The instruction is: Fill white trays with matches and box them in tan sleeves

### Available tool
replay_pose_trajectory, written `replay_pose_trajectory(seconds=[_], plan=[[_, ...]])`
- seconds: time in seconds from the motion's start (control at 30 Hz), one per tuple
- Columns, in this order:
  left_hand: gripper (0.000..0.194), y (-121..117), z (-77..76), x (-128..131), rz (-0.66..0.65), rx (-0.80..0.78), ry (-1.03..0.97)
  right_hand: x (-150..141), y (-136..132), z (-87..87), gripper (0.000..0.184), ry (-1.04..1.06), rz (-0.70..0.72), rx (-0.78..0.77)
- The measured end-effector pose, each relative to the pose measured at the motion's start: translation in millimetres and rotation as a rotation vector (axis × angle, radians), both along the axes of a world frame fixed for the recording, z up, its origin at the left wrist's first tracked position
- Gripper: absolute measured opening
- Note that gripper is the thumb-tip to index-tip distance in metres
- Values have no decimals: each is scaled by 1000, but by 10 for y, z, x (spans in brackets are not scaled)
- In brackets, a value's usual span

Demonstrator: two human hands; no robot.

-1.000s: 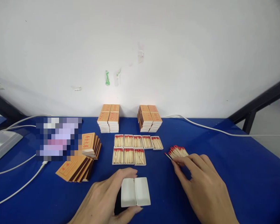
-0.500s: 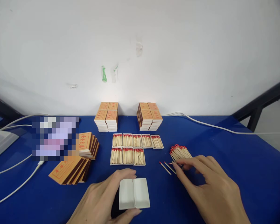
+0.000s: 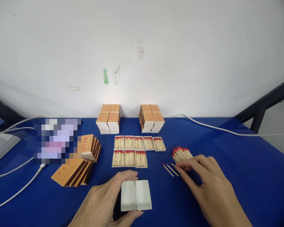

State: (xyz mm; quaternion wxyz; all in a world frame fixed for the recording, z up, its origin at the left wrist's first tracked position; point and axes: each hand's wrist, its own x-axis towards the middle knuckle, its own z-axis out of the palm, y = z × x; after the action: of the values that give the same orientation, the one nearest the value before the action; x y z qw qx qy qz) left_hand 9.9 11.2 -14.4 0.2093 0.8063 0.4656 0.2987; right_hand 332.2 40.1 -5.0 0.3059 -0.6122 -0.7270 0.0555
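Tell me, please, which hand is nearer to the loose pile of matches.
The right hand, whose fingertips are just in front of the pile of matches. The left hand is farther away, to the pile's left, holding two empty white trays.

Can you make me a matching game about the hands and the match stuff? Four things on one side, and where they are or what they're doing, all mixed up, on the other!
Column 1
1. Left hand
2. Right hand
3. Filled trays
4. Neat matchbox stacks

Column 2
A. At the back, by the wall
B. Around two empty white trays
C. In two rows, one of five and one of three
D. Fingertips on a single match

Right pairs: 1-B, 2-D, 3-C, 4-A
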Motion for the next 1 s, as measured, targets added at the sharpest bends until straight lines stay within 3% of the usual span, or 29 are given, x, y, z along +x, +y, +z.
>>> replay_pose_trajectory(seconds=[0.2, 0.53, 0.73, 1.0], plan=[[65, 1, -10, 7, -9, 14, 6, -91, 17, 1, 37, -24, -21, 58], [67, 7, -19, -2, -11, 7, 19, -155, 17, 38, 30, -8, 33, 26], [73, 5, -19, 20, -2, 6, 8, -187, -1, 87, 34, -6, 59, 27], [66, 1, 3, 2, -3, 8, 11, -147, 1, 129, 37, 6, 26, 40]])
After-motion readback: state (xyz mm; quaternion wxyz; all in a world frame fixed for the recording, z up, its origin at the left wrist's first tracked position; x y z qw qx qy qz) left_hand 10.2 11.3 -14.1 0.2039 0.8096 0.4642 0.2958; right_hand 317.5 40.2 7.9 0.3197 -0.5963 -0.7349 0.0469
